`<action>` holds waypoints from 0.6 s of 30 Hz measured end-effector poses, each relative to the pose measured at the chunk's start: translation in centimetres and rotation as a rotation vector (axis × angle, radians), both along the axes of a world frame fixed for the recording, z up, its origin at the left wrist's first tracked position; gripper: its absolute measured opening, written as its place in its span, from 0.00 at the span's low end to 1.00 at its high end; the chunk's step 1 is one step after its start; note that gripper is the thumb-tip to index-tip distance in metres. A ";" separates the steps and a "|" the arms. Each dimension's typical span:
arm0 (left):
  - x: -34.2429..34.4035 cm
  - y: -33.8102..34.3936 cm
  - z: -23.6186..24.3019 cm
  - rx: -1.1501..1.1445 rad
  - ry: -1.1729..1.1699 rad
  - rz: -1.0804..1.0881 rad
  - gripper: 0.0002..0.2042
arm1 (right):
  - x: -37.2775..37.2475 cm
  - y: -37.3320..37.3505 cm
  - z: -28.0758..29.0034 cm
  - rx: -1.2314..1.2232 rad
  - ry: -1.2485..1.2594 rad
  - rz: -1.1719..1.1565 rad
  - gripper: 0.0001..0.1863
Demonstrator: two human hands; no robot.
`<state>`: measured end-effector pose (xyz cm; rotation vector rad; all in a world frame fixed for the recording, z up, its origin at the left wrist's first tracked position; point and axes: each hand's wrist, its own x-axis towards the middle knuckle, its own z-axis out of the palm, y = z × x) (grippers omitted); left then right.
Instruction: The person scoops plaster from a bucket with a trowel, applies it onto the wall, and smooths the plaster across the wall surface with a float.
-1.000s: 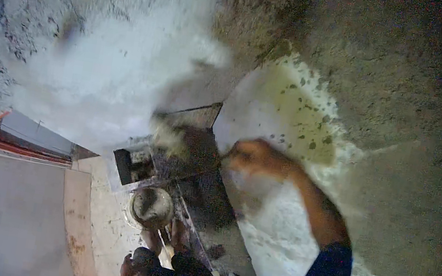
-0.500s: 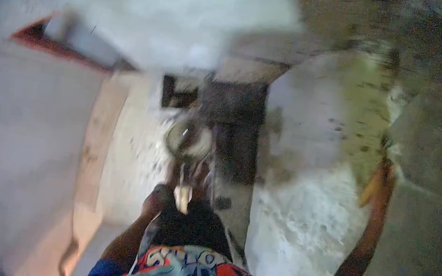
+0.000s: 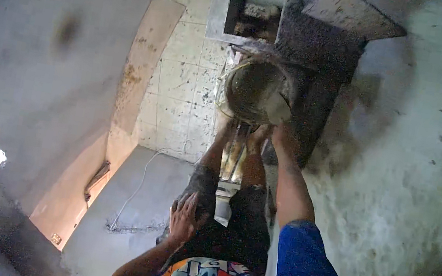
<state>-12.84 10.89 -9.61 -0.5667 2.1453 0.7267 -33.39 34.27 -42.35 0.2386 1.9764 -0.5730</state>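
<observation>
Pale surface [image 3: 398, 162] at right is mottled, darker toward the bucket [image 3: 235, 104]; work looks partway, share left unclear. Bucket sits just beyond the feet [image 3: 259, 134], mouth up, grey inside; round, no long axis. Flat tool [image 3: 278, 108] at its near-right rim, apparently pointing inward, away from body. Right hand [image 3: 281, 128] meets it; grip cannot be told. Left hand [image 3: 184, 220] spread on left leg [image 3: 203, 186].

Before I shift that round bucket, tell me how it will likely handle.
The bucket is probably stiff, since its round rim holds its shape. Grey residue coats its inside, so it may weigh more than a clean one; how full it is, I can't tell. Being round, it would perhaps roll if tipped over.
</observation>
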 end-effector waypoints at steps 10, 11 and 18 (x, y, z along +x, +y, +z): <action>0.4 -1.2 -1.2 0.010 -0.020 0.025 0.35 | 6.9 -3.6 -8.9 -0.026 0.364 0.295 0.30; 0.5 -1.3 -1.1 0.000 -0.012 0.021 0.35 | 6.3 -3.6 -6.3 -0.043 0.308 0.199 0.29; -4.9 -0.3 3.0 0.106 0.033 0.038 0.34 | -6.2 0.7 19.5 -0.206 0.110 -0.061 0.20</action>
